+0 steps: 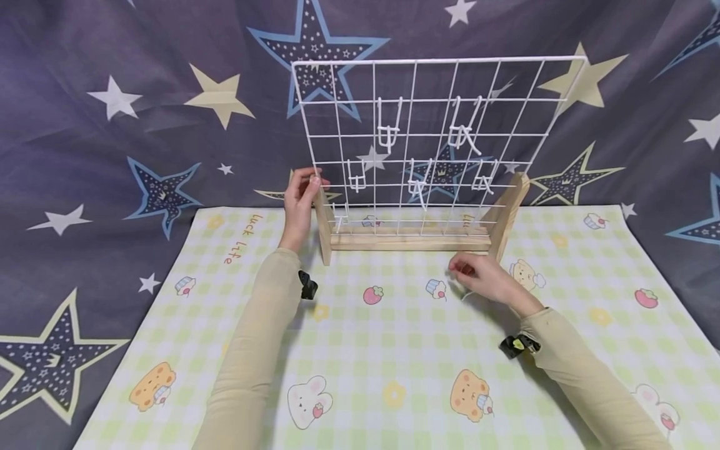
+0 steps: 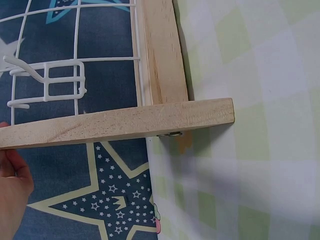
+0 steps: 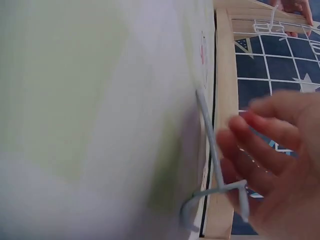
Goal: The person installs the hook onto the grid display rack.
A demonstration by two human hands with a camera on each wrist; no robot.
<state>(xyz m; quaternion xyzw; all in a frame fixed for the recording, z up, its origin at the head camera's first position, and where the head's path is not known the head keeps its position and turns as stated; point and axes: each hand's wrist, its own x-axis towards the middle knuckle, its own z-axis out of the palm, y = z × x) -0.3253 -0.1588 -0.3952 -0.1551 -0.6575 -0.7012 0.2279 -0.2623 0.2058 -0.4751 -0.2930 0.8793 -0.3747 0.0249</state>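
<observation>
A white wire grid rack [image 1: 415,134] stands upright in a wooden base [image 1: 413,242]. My left hand [image 1: 299,203] grips the upper end of the left wooden upright [image 2: 120,123], fingers and thumb on either side of it. Low in front of the right upright [image 1: 509,215], my right hand [image 1: 486,281] has its fingers curled. A loose white wire hook [image 3: 212,145] shows at those fingers in the right wrist view, its bracket end partly hidden behind them. Several white hooks hang on the grid, among them one hook [image 2: 62,82] beside the left upright.
A pale green checked tablecloth [image 1: 388,350] with cartoon prints covers the table. Behind the rack hangs a dark curtain [image 1: 169,137] with star patterns. Black camera mounts sit on the left wrist [image 1: 307,285] and right wrist [image 1: 519,345].
</observation>
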